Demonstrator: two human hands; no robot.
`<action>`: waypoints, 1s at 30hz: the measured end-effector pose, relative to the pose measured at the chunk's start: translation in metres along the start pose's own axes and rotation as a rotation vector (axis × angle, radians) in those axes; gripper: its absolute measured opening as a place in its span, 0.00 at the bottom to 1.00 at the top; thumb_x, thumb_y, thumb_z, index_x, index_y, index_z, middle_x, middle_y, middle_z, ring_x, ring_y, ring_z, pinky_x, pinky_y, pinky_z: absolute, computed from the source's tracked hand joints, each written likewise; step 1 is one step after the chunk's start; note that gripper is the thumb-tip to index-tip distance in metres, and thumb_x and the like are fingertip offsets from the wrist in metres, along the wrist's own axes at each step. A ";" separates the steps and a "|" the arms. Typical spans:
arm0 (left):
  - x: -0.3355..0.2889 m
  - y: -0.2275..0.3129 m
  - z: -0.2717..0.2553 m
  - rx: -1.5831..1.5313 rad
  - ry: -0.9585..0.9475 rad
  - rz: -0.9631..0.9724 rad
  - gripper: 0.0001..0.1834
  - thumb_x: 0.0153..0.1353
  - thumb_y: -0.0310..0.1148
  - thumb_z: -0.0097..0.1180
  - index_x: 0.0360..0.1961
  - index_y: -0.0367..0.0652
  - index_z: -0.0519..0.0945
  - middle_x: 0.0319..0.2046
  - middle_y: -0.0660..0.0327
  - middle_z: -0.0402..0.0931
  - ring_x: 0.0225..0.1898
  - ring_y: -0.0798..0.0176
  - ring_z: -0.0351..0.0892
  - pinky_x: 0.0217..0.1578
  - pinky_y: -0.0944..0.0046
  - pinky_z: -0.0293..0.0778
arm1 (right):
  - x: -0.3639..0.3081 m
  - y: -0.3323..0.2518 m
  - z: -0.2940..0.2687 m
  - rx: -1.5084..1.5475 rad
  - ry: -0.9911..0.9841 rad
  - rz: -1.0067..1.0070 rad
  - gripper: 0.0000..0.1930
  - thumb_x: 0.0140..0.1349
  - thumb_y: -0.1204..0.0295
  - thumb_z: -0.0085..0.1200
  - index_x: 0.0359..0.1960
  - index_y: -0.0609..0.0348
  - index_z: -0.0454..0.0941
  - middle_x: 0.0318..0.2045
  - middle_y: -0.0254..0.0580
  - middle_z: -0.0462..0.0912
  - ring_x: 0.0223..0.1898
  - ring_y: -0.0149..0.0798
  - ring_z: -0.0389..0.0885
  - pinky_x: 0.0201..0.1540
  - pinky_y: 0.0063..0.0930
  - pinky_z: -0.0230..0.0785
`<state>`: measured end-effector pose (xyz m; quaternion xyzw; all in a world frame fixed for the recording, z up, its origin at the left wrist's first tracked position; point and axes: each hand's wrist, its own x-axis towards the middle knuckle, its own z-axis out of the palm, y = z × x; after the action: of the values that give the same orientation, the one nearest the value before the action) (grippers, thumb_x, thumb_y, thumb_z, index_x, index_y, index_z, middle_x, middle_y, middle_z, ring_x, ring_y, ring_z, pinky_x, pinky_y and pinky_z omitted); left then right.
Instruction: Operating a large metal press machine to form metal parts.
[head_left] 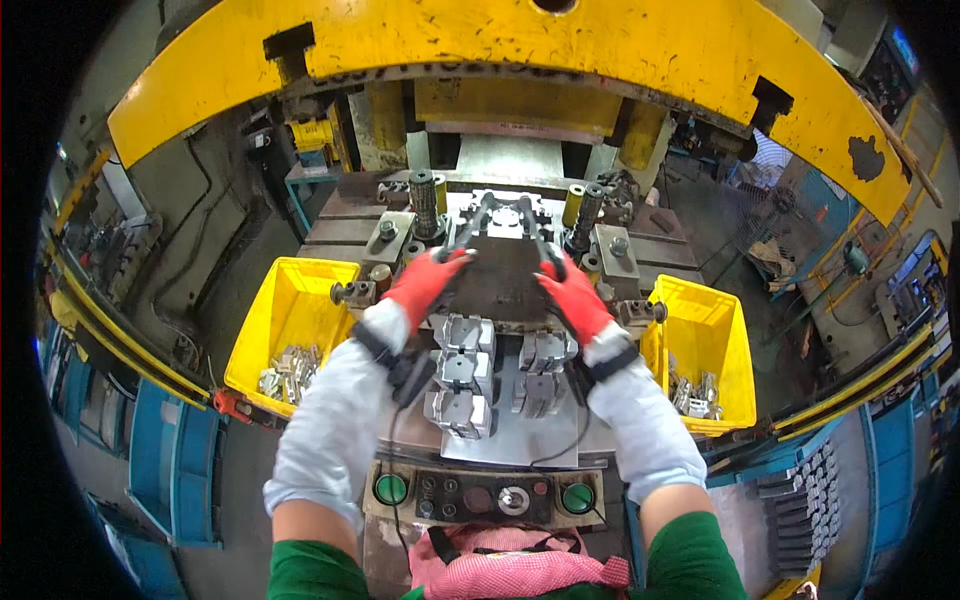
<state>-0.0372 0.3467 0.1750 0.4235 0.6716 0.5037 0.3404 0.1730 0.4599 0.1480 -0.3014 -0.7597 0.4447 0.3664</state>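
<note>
As a bright metal piece (508, 214) is reached from both sides inside the yellow press (640, 45), a dark tool is held in each red-gloved hand. The left hand (425, 287) is closed around the left tool (476, 224), and the right hand (577, 297) around the right tool (538, 234); the tips are seen at or just beside the metal piece, though contact cannot be told. The piece is set between two guide posts, left (423, 203) and right (587, 216), beyond a dark plate (492, 278). The step is judged to be best done with both tips brought level, matched in pressure, and the piece kept square rather than tipped. Fingers are better held back over the dark plate, with the reach left to the tools. Care is also called for with the cords trailing from the wristbands, left (374, 343) and right (612, 364), since the stacked castings, left (463, 372) and right (545, 368), could be snagged on the metal sheet (515, 450) nearer the body. Neither green button, left (390, 489) or right (577, 498), is being touched.
</note>
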 end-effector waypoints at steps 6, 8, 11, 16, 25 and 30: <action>0.075 -0.017 0.046 0.568 0.200 -0.159 0.33 0.42 0.59 0.51 0.30 0.33 0.76 0.30 0.48 0.75 0.36 0.49 0.74 0.36 0.60 0.67 | 0.072 0.015 0.034 -0.201 0.053 0.266 0.23 0.46 0.68 0.56 0.43 0.65 0.66 0.29 0.37 0.76 0.31 0.30 0.72 0.35 0.23 0.63; 0.066 -0.022 0.043 0.177 0.226 -0.003 0.30 0.42 0.56 0.55 0.31 0.35 0.75 0.30 0.50 0.75 0.34 0.52 0.75 0.35 0.60 0.67 | 0.063 0.013 0.023 0.004 0.035 0.284 0.24 0.46 0.68 0.57 0.45 0.64 0.66 0.29 0.37 0.76 0.31 0.30 0.72 0.35 0.23 0.64; 0.024 -0.023 0.012 -0.160 0.240 0.180 0.14 0.50 0.38 0.55 0.37 0.45 0.74 0.29 0.68 0.73 0.25 0.73 0.69 0.26 0.73 0.66 | 0.019 0.003 -0.010 0.085 0.182 0.083 0.25 0.48 0.70 0.54 0.49 0.62 0.62 0.32 0.46 0.74 0.30 0.40 0.73 0.36 0.29 0.64; -0.119 -0.062 -0.068 -0.369 0.497 0.047 0.20 0.50 0.26 0.52 0.46 0.38 0.66 0.37 0.64 0.72 0.37 0.71 0.69 0.37 0.73 0.65 | -0.136 0.016 -0.087 0.338 0.390 0.099 0.25 0.55 0.76 0.45 0.56 0.54 0.55 0.37 0.36 0.71 0.33 0.25 0.67 0.36 0.14 0.61; -0.246 -0.156 -0.126 0.276 0.632 -0.532 0.15 0.47 0.36 0.56 0.31 0.36 0.71 0.18 0.60 0.69 0.18 0.71 0.69 0.13 0.67 0.62 | -0.308 0.080 -0.139 -0.180 0.666 0.693 0.27 0.48 0.81 0.50 0.53 0.65 0.59 0.35 0.38 0.70 0.34 0.30 0.68 0.39 0.21 0.63; -0.255 -0.161 -0.105 -0.090 0.725 -0.295 0.15 0.52 0.37 0.52 0.38 0.41 0.71 0.21 0.65 0.69 0.18 0.72 0.67 0.17 0.71 0.64 | -0.296 0.049 -0.095 -0.119 0.544 0.461 0.27 0.51 0.77 0.50 0.54 0.64 0.57 0.35 0.37 0.70 0.34 0.29 0.66 0.39 0.19 0.61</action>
<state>-0.0616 0.0524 0.0552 0.1015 0.7794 0.5951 0.1678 0.4200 0.2920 0.0507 -0.5928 -0.5712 0.3740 0.4272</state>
